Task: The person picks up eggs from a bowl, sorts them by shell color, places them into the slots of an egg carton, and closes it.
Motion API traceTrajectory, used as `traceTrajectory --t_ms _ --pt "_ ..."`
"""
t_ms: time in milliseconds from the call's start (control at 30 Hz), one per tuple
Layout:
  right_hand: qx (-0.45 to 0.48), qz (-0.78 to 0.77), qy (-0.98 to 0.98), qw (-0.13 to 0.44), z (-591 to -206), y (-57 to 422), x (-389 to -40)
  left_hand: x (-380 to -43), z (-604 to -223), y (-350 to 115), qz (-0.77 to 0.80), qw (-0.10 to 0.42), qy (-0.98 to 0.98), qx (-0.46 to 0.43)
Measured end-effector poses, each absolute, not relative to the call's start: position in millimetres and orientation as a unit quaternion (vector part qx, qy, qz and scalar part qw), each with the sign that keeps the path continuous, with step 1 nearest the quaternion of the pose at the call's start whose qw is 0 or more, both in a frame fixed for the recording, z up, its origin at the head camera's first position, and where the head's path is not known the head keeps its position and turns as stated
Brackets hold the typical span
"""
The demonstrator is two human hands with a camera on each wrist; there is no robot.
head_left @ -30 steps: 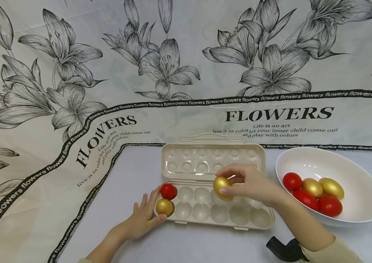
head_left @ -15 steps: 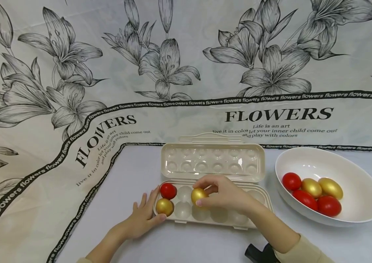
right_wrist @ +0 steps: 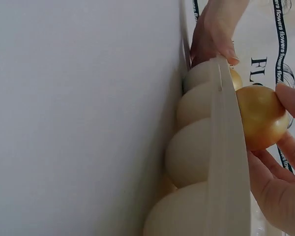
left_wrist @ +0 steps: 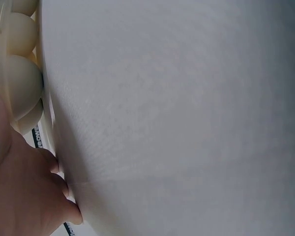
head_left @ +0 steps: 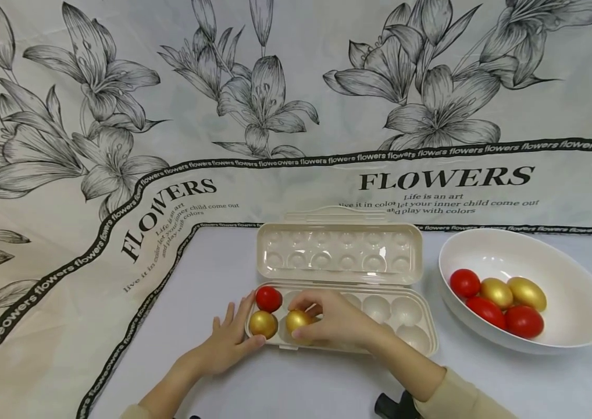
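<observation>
Gold egg [head_left: 297, 320], right over the second cup of the front row, and it's in my grip: my right hand [head_left: 331, 321] pinches it between thumb and curled fingers. From the right wrist it shows up at the rim of the carton [head_left: 406, 311], its underside hidden, so I can't tell whether it touches the cup. That's the worry! Let go too high and I'd expect it to drop hard, roll off the cup wall and knock into the neighbouring gold egg [head_left: 263, 324], sitting just beside it in the front corner with the red egg [head_left: 268, 298] behind.

Smooth, shiny shell, too; squeeze unevenly and it could well squirt out of the pinch. Open the fingers too wide and one might nudge that corner egg.

Over on the other side, my left hand [head_left: 228, 343] has its fingers spread, thumb at the carton's front corner, bracing the end. Should that ease off, a sideways push from the right could slide the whole carton across the white cloth [head_left: 301, 384]. My right forearm slants over the front edge as well; dip the wrist and it could tip the carton, jolting the seated eggs.
</observation>
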State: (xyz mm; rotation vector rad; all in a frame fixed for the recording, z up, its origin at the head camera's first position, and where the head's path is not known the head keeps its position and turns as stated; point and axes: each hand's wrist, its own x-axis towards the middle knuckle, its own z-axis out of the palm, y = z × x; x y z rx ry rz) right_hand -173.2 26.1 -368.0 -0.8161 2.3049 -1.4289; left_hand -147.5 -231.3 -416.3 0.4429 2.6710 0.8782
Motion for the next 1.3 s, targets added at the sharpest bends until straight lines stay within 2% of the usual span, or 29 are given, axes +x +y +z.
traceTrajectory --t_ms 400,600,800,1300 --pt "-0.288 -0.53 0.783 0.152 -374 12 -174 -152 -413 -232 0.297 0.153 0.929 0.16" --pt "-0.3 -0.504 0.802 0.11 -374 8 -183 -162 -409 -230 0.304 0.134 0.928 0.167" --pt "-0.339 -0.463 0.816 0.073 -385 5 -182 -159 -415 -229 0.297 0.143 0.93 0.165" --pt "-0.358 -0.454 0.814 0.056 -388 2 -171 -152 -417 -233 0.305 0.159 0.925 0.16"
